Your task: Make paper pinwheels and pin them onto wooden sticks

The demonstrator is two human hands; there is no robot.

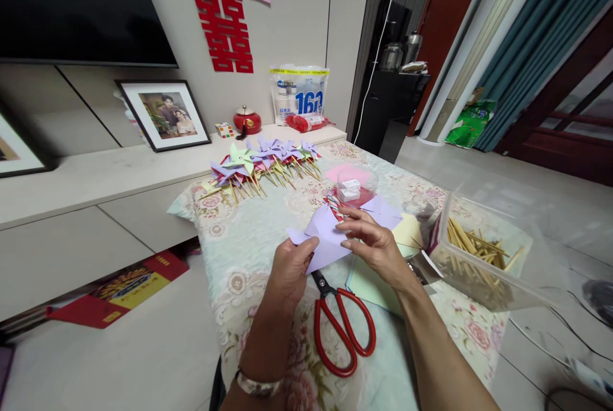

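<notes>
My left hand (292,267) pinches the lower left corner of a light purple paper piece (325,232) held above the table. My right hand (376,242) holds the same paper from the right, its fingers folding a flap toward the middle. Red-handled scissors (342,325) lie shut on the flowered tablecloth (249,239) just under my hands. More purple, yellow and green paper sheets (409,232) lie to the right of my hands.
A row of finished paper pinwheels on wooden sticks (261,165) lies at the table's far end. A clear plastic box of wooden sticks (479,258) stands at the right. A small round container (357,189) sits on pink paper. A low cabinet (96,207) runs along the left.
</notes>
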